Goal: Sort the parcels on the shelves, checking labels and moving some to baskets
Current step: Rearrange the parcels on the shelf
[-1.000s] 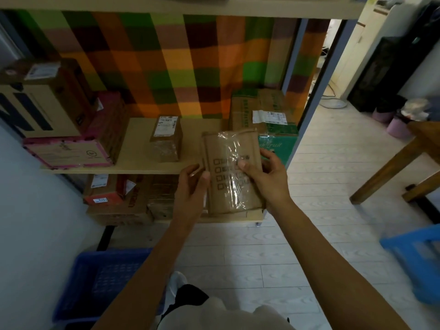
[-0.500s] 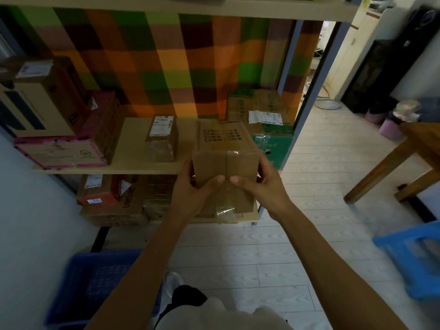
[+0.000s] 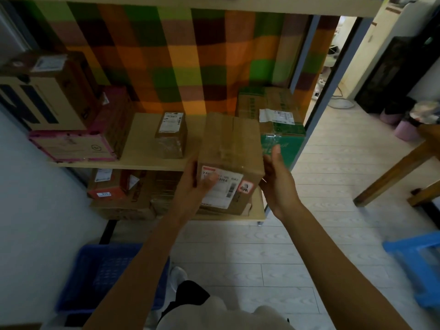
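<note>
A brown taped cardboard parcel [image 3: 231, 144] is held in front of the middle shelf [image 3: 140, 139], its white shipping label [image 3: 221, 189] facing me. My left hand [image 3: 192, 189] grips its left side, thumb lying on the label. At the parcel's right face is my right hand [image 3: 277, 179], fingers straight and pointing up; whether the palm touches the box I cannot tell. One blue basket [image 3: 95, 277] stands on the floor at lower left, another blue basket [image 3: 419, 265] at the right edge.
The middle shelf carries a small labelled parcel [image 3: 171, 134], a green and brown box [image 3: 281, 129], and a pink box [image 3: 78, 139] under a large carton [image 3: 47, 91]. More parcels [image 3: 112, 184] fill the lower shelf. A wooden table leg [image 3: 392, 172] slants at right.
The parcel has been turned over in my hands, so the labelled face now looks at me. My right hand has let go of its grip and opened beside the box.
</note>
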`<move>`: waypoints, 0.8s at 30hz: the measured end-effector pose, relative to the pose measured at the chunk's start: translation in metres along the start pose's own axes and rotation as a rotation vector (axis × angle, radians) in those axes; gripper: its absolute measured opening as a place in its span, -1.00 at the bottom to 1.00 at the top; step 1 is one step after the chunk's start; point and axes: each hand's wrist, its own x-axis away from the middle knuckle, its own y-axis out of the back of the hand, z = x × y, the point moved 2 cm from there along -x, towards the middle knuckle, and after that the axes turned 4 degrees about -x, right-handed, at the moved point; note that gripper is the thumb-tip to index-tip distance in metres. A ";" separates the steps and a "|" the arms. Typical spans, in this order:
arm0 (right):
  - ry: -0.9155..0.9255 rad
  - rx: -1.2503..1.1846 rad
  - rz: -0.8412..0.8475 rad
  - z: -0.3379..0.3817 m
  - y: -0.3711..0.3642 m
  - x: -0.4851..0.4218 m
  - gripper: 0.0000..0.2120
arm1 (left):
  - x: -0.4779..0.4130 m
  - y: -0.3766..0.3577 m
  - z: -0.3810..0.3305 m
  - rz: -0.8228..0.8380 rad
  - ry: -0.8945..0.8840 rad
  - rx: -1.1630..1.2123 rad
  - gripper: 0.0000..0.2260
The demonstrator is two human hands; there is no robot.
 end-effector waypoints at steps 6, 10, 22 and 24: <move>0.155 0.286 0.129 -0.015 -0.004 -0.001 -0.19 | -0.008 -0.006 0.009 -0.093 0.003 -0.084 -0.27; 0.229 0.345 0.057 -0.013 -0.001 -0.009 -0.46 | -0.011 -0.013 0.012 -0.130 -0.005 -0.101 -0.22; -0.138 -0.043 -0.101 0.021 0.015 -0.027 -0.56 | -0.015 -0.012 -0.009 0.044 -0.050 0.050 -0.07; -0.100 -0.067 -0.065 0.023 0.015 -0.025 -0.41 | -0.020 -0.011 -0.006 0.109 -0.065 0.033 -0.04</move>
